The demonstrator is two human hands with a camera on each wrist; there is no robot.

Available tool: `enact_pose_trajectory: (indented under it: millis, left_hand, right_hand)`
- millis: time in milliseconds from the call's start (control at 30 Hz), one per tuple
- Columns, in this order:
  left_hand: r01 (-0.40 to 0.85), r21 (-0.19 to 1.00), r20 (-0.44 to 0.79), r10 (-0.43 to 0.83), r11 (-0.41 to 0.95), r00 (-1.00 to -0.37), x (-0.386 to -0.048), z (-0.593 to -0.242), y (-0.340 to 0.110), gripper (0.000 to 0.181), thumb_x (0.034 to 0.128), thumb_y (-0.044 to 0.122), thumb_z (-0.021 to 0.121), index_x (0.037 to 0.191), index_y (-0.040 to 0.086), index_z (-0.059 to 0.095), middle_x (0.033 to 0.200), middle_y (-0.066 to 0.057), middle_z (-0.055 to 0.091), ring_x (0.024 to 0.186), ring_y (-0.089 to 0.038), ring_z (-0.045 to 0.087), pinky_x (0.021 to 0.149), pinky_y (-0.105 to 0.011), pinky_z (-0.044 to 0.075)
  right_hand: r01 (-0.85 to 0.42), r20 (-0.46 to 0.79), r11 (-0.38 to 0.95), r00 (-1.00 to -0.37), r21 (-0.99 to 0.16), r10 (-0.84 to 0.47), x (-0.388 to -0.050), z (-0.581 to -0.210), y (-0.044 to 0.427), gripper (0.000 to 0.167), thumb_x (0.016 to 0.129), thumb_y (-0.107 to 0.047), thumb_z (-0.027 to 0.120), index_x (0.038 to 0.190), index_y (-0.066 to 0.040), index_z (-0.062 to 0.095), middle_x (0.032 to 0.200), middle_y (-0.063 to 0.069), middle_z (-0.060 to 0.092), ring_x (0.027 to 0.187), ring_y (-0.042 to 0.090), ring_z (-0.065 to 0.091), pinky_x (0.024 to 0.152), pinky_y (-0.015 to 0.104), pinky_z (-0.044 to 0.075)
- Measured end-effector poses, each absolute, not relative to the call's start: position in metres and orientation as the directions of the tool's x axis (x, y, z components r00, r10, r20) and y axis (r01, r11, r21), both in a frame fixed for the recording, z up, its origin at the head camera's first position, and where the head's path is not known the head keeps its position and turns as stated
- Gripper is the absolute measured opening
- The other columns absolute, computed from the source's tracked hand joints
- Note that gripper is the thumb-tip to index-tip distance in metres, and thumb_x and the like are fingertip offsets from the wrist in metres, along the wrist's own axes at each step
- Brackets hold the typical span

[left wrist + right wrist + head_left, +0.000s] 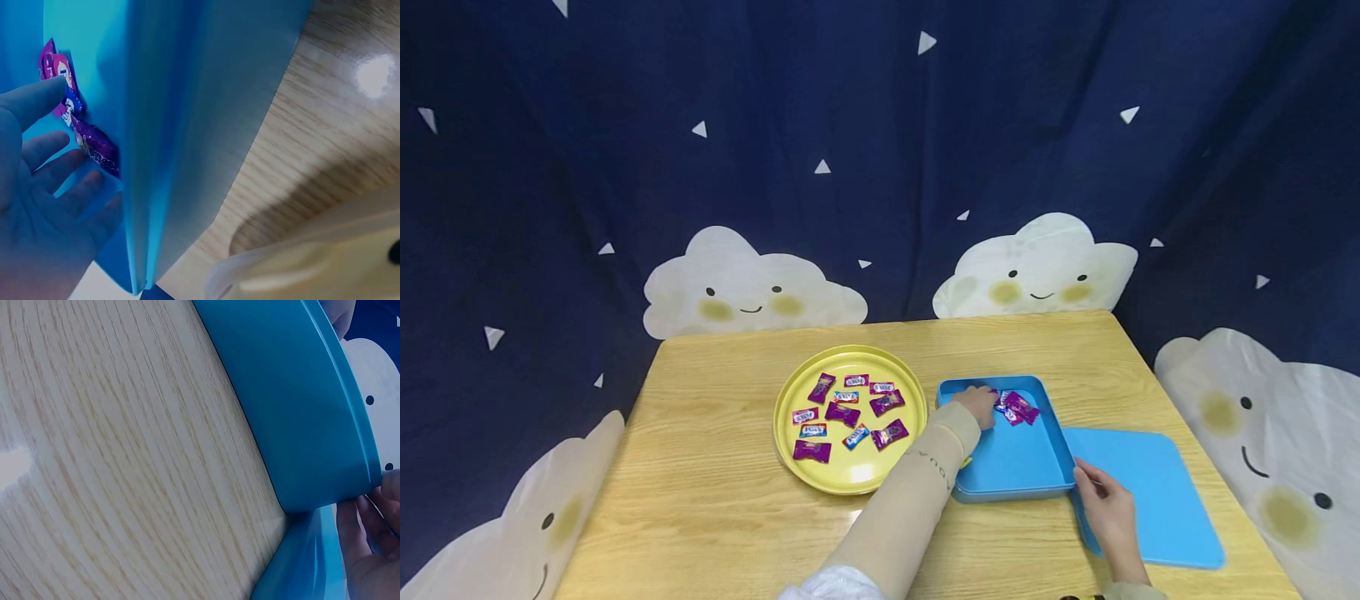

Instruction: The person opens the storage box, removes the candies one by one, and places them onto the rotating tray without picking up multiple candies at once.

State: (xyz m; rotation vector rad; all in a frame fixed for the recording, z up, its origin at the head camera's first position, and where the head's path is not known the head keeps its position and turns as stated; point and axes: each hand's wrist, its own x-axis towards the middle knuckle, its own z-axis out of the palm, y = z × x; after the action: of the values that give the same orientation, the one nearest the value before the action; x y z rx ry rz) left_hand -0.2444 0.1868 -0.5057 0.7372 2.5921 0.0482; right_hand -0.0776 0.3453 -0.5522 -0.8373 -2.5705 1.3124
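A shallow blue box stands on the table, with a few wrapped candies in purple, pink and blue near its far wall. My left hand reaches over the left wall into the box. In the left wrist view its fingers are spread and loosely bent, palm showing, and the thumb overlaps the candies; nothing is seen gripped. At the box's near right corner my right hand holds the rim between thumb and fingers, seen closer in the right wrist view, where its fingers touch the outer wall.
Left of the box is a round yellow tray bearing several purple, pink and blue wrapped candies. A flat blue lid lies to the right, partly under my right hand. A dark blue curtain with clouds hangs behind the wooden table.
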Motion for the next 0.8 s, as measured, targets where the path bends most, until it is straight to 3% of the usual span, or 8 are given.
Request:
enact_pose_trajectory:
  millis: [300,533,800]
  left_hand:
    - [0.493,0.138,-0.402,0.503,0.859,-0.765,-0.243,-0.507,0.19,0.036,0.0918,0.029,0.053,0.128,0.026,0.053,0.131,0.01,0.048,0.118,-0.009,0.046,0.094,-0.028,0.043]
    - [0.503,0.132,-0.346,0.516,0.854,-0.784,-0.246,-0.516,0.197,0.03,0.0939,0.02,0.05,0.123,0.026,0.058,0.128,0.01,0.05,0.113,-0.009,0.049,0.088,-0.027,0.047]
    - [0.499,0.062,-0.336,0.489,0.864,-0.805,-0.246,-0.533,0.206,0.029,0.0931,0.02,0.052,0.121,0.025,0.059,0.124,0.009,0.053,0.112,-0.009,0.049,0.087,-0.025,0.047]
  right_hand:
    - [0.421,-0.145,0.463,-0.842,-0.78,0.52,-0.077,-0.551,0.344,0.045,0.095,-0.036,0.044,0.125,-0.005,0.055,0.126,0.019,0.052,0.084,-0.007,0.04,0.064,0.004,0.038]
    - [0.407,-0.12,0.465,-0.839,-0.786,0.531,-0.077,-0.552,0.345,0.042,0.095,-0.033,0.045,0.124,-0.005,0.056,0.124,0.019,0.054,0.079,-0.016,0.038,0.064,0.002,0.037]
    - [0.406,-0.11,0.471,-0.836,-0.783,0.538,-0.078,-0.553,0.344,0.041,0.095,-0.032,0.046,0.123,-0.004,0.057,0.121,0.018,0.056,0.078,-0.016,0.038,0.064,0.003,0.038]
